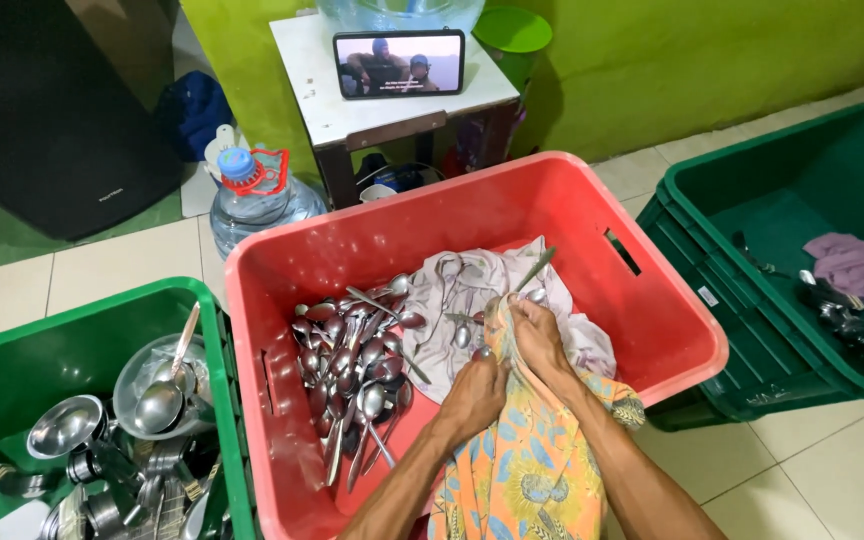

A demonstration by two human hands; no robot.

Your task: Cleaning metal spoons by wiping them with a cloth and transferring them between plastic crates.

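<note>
My left hand (474,392) and my right hand (538,335) are both closed on a patterned orange cloth (527,465) over the red crate (372,235). A metal spoon (533,270) sticks up and away from the cloth at my right hand, its handle pointing to the far right. A pile of several steel spoons (352,365) lies in the crate's left half. A pale crumpled cloth (472,300) with a few spoons on it lies under my hands.
A green crate (42,350) at left holds steel bowls, ladles (167,390) and cups. A green crate (802,170) at right holds a purple rag (857,265). A water jug (252,200), a small table (352,110) with a phone (399,63) stand behind.
</note>
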